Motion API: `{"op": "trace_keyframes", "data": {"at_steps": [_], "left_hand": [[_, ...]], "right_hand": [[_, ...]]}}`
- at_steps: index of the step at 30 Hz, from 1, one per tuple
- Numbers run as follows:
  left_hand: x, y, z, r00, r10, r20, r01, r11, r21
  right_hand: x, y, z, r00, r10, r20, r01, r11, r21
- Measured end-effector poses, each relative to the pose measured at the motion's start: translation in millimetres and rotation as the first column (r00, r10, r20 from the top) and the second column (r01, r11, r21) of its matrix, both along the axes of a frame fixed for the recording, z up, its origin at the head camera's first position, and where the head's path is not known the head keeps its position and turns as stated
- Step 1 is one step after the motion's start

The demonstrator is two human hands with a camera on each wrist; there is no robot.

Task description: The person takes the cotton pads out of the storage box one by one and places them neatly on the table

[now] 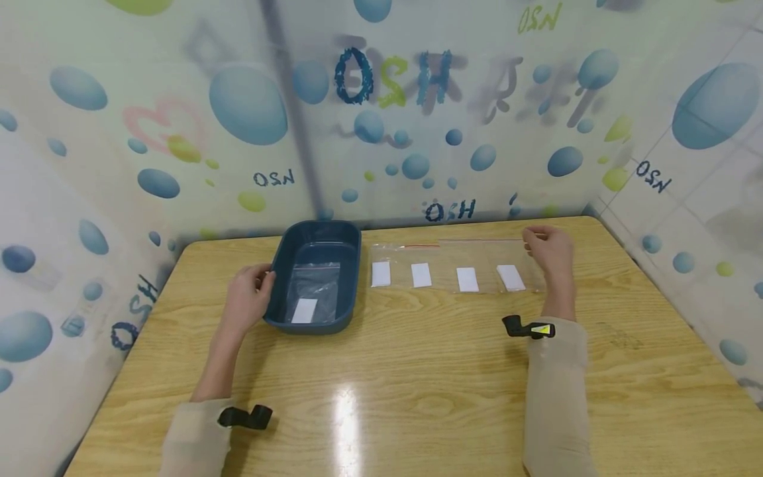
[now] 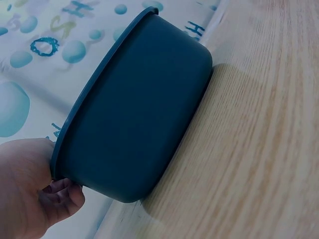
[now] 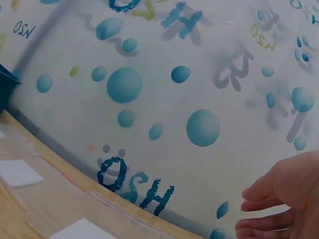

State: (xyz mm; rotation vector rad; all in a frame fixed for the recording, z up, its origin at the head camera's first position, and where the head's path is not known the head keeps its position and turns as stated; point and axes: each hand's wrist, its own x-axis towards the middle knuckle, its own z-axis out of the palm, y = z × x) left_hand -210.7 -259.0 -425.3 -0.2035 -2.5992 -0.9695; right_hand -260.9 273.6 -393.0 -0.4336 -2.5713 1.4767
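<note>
My left hand (image 1: 247, 301) grips the left rim of a dark blue plastic basin (image 1: 353, 285), which stands on the table; the left wrist view shows its fingers curled under the rim. Inside the basin lies a clear zip bag (image 1: 320, 286) with a white card (image 1: 305, 310) in it. Right of the basin, several clear zip bags (image 1: 401, 273) lie in a row, each with a white card (image 1: 421, 275). My right hand (image 1: 551, 252) is over the row's far right end, fingers loosely bent. In the right wrist view nothing shows between its fingers (image 3: 264, 221).
The wooden table (image 1: 417, 371) reaches back to a wall covering (image 1: 465, 179) printed with blue bubbles and lettering. Black wrist devices (image 1: 246, 417) sit on both sleeves. Light glares on the tabletop near the front middle.
</note>
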Motion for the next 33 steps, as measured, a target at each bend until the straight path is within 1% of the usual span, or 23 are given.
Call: {"op": "trace_keyframes", "data": {"at_steps": [7, 14, 21, 33], "left_hand": [[0.7, 0, 1.3, 1.000, -0.008, 0.002, 0.008, 1.000, 0.000], [0.4, 0, 1.6, 1.000, -0.002, 0.014, 0.002, 1.000, -0.001], [0.7, 0, 2.5, 1.000, 0.002, 0.009, -0.002, 1.000, -0.003], [-0.4, 0, 1.0, 1.000, -0.003, -0.011, 0.003, 1.000, -0.008]], "right_hand": [[-1.3, -20, 8.3, 0.999, 0.041, -0.032, -0.040, 0.999, 0.020], [-0.7, -38, 16.6, 0.994, 0.081, -0.069, -0.078, 0.996, 0.039], [-1.6, -54, 24.0, 0.985, 0.129, -0.118, -0.125, 0.991, 0.035], [-2.3, -81, 32.2, 0.968, 0.219, -0.122, -0.211, 0.974, 0.077]]}}
